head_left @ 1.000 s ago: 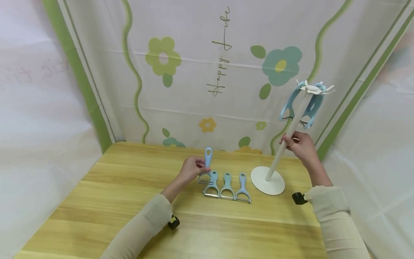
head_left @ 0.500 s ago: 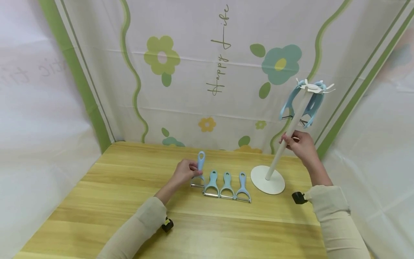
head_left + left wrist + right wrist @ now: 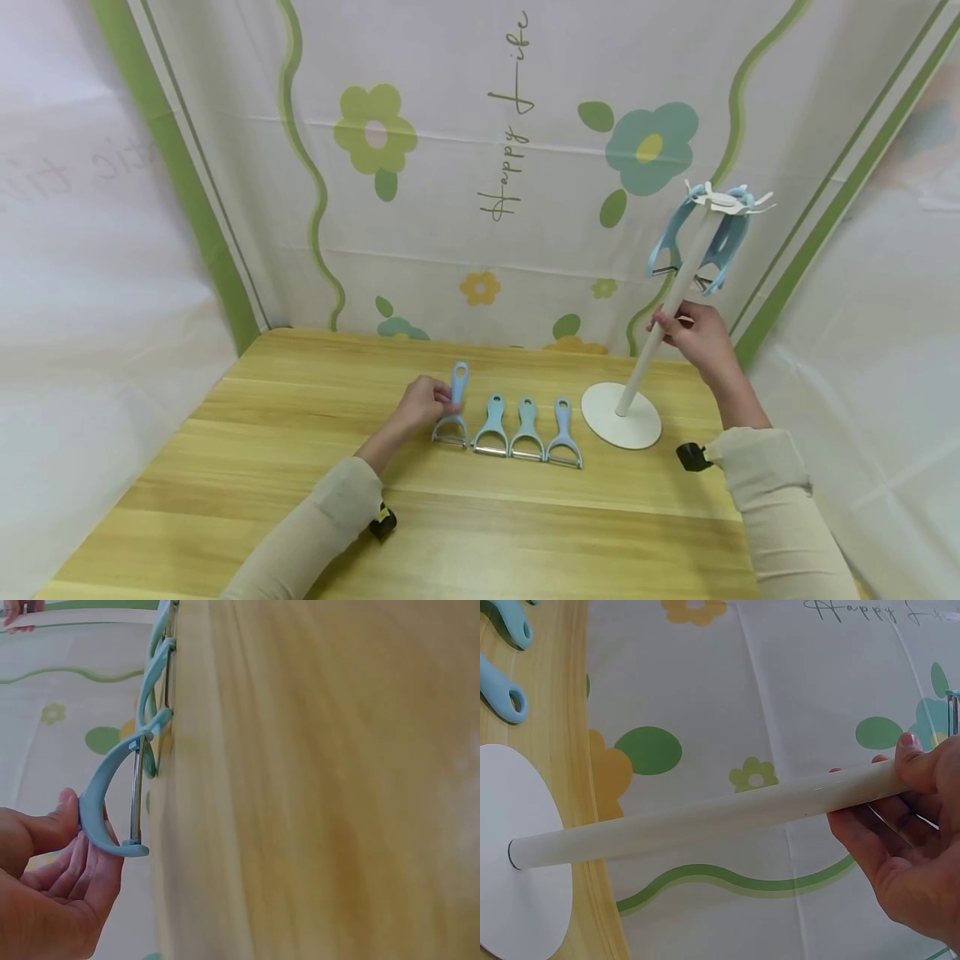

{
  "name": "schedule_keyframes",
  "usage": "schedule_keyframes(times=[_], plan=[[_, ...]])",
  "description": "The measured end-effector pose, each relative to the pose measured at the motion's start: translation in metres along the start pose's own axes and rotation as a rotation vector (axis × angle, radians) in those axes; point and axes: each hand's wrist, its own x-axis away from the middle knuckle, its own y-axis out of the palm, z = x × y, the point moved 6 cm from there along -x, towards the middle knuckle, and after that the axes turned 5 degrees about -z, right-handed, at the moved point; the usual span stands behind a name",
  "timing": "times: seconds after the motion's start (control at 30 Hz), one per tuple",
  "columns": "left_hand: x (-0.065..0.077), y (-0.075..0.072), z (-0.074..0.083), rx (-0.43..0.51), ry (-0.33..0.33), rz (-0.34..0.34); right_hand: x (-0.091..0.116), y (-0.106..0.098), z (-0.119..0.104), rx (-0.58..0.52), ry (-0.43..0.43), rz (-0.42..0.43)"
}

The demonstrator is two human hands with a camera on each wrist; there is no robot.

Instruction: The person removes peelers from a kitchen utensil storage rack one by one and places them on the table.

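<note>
My left hand (image 3: 422,402) pinches a light blue Y-shaped peeler (image 3: 459,385) between thumb and fingers, its handle pointing up and its blade end low over the table. In the left wrist view the thumb and fingers grip the peeler (image 3: 94,806) beside its curved head. Just right of it lie a teal peeler (image 3: 494,412), a second teal peeler (image 3: 527,415) and a blue peeler (image 3: 563,418) in a row. My right hand (image 3: 703,342) grips the pole of a white stand (image 3: 642,372). Light blue peelers (image 3: 664,240) hang from hooks at its top.
The stand's round white base (image 3: 603,427) sits on the wooden table (image 3: 480,533), right of the row. Behind the table's back edge hangs a printed curtain (image 3: 450,217) with flowers. Black wrist cameras (image 3: 383,522) are strapped to both sleeves.
My left hand has carried its peeler leftward and down, from overlapping the left teal peeler to the row's left end. My right hand keeps its grip on the pole.
</note>
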Motion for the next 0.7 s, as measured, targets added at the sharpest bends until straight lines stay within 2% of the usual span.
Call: schedule_keyframes(times=[0.4, 0.7], plan=[[-0.0046, 0.0032, -0.0082, -0.047, -0.042, -0.055, 0.0014, 0.0004, 0.0009, 0.005, 0.001, 0.0], [-0.0084, 0.004, -0.0093, -0.168, 0.009, -0.089, 0.0009, 0.0017, 0.0001, 0.017, 0.008, -0.001]])
